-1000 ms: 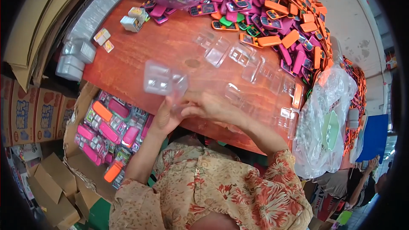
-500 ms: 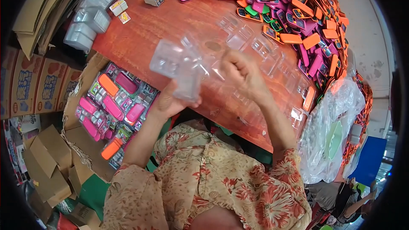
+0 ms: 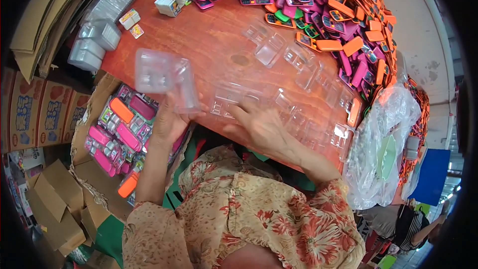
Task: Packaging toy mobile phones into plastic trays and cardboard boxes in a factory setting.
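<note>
My left hand [image 3: 170, 122] grips a small stack of clear plastic blister trays [image 3: 158, 77] from below, raised over the table's left front edge. The trays are a little blurred. Low over the front of the table is my right hand [image 3: 264, 127], its fingers apart and nothing seen in them. Just beyond its fingertips lies a clear moulded tray [image 3: 226, 97]; whether they touch I cannot tell. More clear trays [image 3: 271, 50] lie in rows across the red-brown tabletop [image 3: 184, 30], to the right of and beyond that hand.
Orange, pink and purple toy phones [image 3: 343, 25] are heaped at the far right. A torn carton [image 3: 94, 179] of packed toys stands at left. Small card stacks [image 3: 167, 6] and nested clear trays [image 3: 89, 50] sit far left. A plastic bag [image 3: 363, 169] hangs at right.
My left hand has moved left with the stack of trays. My right hand has come nearer and left, its fingers now spread from a curled pose. A tray now lies by its fingertips.
</note>
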A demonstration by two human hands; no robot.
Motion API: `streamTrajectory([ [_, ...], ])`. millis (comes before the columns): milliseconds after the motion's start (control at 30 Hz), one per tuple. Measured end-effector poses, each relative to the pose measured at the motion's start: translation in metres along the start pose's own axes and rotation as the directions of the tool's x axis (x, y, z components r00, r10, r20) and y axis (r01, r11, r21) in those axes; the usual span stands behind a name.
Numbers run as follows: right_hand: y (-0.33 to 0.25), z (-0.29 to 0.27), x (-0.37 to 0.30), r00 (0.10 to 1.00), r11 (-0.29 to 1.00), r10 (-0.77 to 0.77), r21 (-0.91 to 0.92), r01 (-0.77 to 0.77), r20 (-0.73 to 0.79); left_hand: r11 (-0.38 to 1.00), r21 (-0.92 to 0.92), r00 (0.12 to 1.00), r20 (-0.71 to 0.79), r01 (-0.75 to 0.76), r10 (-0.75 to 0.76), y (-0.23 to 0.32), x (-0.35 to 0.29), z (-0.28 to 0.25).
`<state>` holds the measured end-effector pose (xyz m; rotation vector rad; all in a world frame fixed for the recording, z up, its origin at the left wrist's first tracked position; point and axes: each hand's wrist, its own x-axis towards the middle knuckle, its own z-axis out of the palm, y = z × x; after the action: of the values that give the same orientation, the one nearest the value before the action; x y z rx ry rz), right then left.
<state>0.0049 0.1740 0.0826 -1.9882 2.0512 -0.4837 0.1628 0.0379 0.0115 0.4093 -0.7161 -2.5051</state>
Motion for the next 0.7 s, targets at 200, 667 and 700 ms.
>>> streamTrajectory([
  [200, 0.009, 0.012, 0.049, 0.970, 0.863, -0.239, 0.450, 0.230, -0.036, 0.996, 0.079, 0.995, -0.097, 0.033, -0.025, -0.019, 0.009, 0.018],
  [667, 0.048, -0.015, 0.113, 0.882, 0.971, -0.219, -0.001, 0.241, -0.416, 0.973, -0.210, 0.990, 0.120, 0.093, -0.069, 0.003, 0.002, -0.024],
  [700, 0.054, -0.003, 0.120, 0.865, 0.961, -0.263, -0.192, 0.197, -0.428, 0.977, -0.205, 0.997, 0.067, 0.057, -0.044, 0.005, 0.001, -0.023],
])
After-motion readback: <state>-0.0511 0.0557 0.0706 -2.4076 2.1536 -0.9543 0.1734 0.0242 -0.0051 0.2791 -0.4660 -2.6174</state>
